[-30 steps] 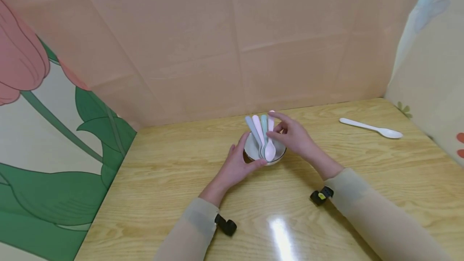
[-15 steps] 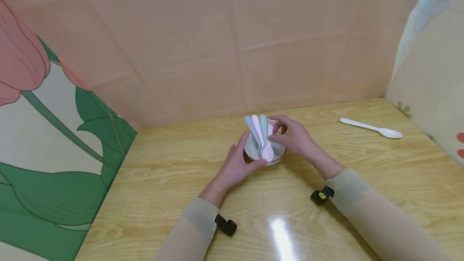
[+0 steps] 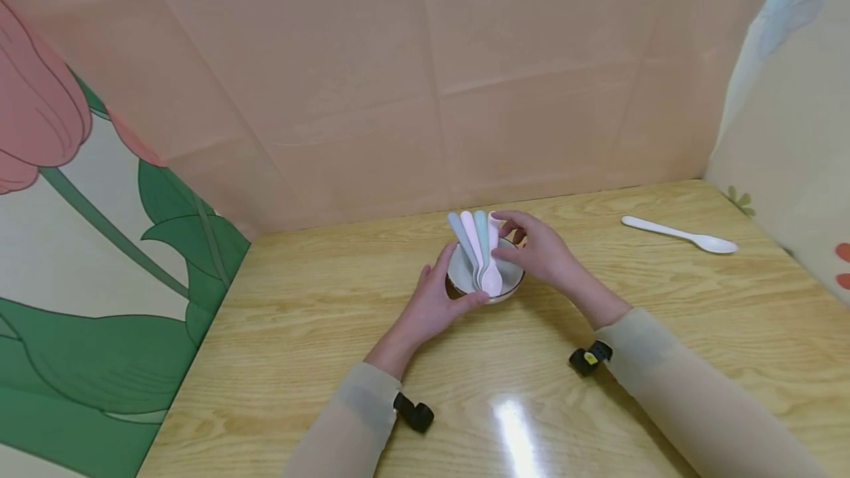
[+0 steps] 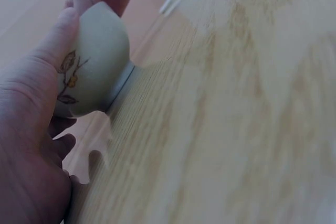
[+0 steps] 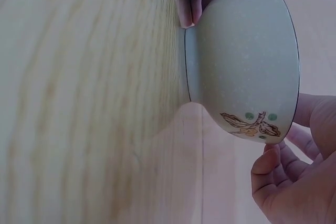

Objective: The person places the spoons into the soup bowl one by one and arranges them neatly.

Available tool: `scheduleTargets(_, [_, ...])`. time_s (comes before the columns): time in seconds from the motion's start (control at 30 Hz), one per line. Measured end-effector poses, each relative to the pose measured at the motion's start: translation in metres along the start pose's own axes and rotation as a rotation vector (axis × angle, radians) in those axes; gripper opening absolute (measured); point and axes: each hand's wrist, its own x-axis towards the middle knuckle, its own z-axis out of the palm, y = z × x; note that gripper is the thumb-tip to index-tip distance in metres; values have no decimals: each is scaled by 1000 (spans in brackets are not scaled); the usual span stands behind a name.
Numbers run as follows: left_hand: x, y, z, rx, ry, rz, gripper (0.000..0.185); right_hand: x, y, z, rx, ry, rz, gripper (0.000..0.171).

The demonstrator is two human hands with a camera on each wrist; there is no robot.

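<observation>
A pale ceramic bowl (image 3: 510,279) with a dark rim stands on the table; its painted leafy sprig shows in both wrist views. My left hand (image 3: 434,301) grips the bowl's left side, thumb at the near rim and fingers round the far side. Leaning in the bowl are a grey-blue spoon (image 3: 461,230), a pink spoon (image 3: 471,227), a mint-green spoon (image 3: 482,227) and, rightmost, a pale pink spoon (image 3: 491,282). Thumb and index finger of my right hand (image 3: 541,249) pinch the pale pink spoon's handle, partly covering it. In the right wrist view the bowl wall hides the spoons.
A white spoon (image 3: 713,244) lies on the wooden table (image 3: 299,316) to the right. Behind the table hangs a pinkish-tan sheet (image 3: 332,94). A flower-printed panel (image 3: 93,360) borders the left, and another printed panel (image 3: 797,168) the right.
The pale pink spoon has sunk lower and shifted slightly left, closer against the mint-green one, with my right fingers at its handle. My left hand and the bowl stay put.
</observation>
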Motion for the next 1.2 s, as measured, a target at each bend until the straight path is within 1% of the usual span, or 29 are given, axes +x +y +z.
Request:
scheduleTargets(0.27, [1,0,0,5,-3,9,103,-1,-2,-1,0,-6,17,64])
scheduleTargets(0.57, [-1,2,0,-6,3,-22,104,-1,-2,-3,17,-13,26,63])
scheduleTargets(0.87, [0,0,0,5,3,0,104,-1,-2,-8,13,-9,43,64])
scheduleTargets(0.97, [0,1,0,3,5,2,103,0,-1,-10,17,-2,43,64])
scheduleTargets(1.2, [-1,2,0,-2,9,-17,103,0,1,-15,25,35,17,63])
